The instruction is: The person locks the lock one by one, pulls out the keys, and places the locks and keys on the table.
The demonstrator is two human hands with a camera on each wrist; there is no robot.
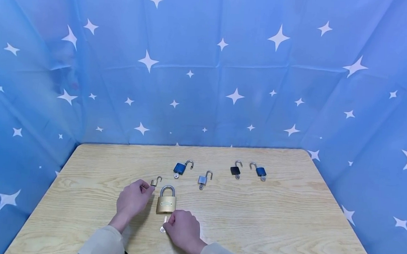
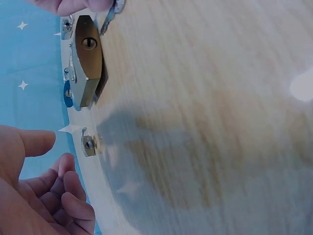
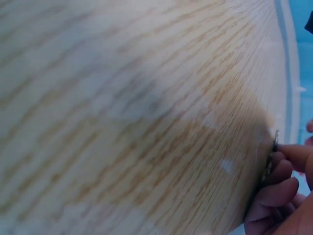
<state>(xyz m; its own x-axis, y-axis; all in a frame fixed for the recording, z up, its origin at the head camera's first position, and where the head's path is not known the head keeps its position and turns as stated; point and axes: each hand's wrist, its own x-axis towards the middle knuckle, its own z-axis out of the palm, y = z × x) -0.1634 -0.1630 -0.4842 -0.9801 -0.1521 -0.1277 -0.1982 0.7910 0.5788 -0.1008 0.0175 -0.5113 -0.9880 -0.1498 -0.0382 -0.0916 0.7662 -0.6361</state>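
A large brass padlock (image 1: 166,204) with a closed shackle lies between my two hands on the table. Below its base, a silver key (image 1: 162,229) is pinched at its side by the thumb and finger of my right hand (image 1: 184,230). In the right wrist view, the fingertips hold the key's edge low over the wood. My left hand (image 1: 134,198) is beside a small brass padlock (image 1: 154,182) with an open shackle. From the left wrist view, a gap separates that hand's thumb and loosely bent fingers, with nothing between them.
Farther back lie a blue padlock (image 1: 179,168), a silver padlock (image 1: 202,180), a black padlock (image 1: 235,170) and another blue padlock (image 1: 261,171), all with shackles open and keys in them. A blue star-patterned curtain (image 1: 205,103) hangs behind the wooden table (image 1: 270,228).
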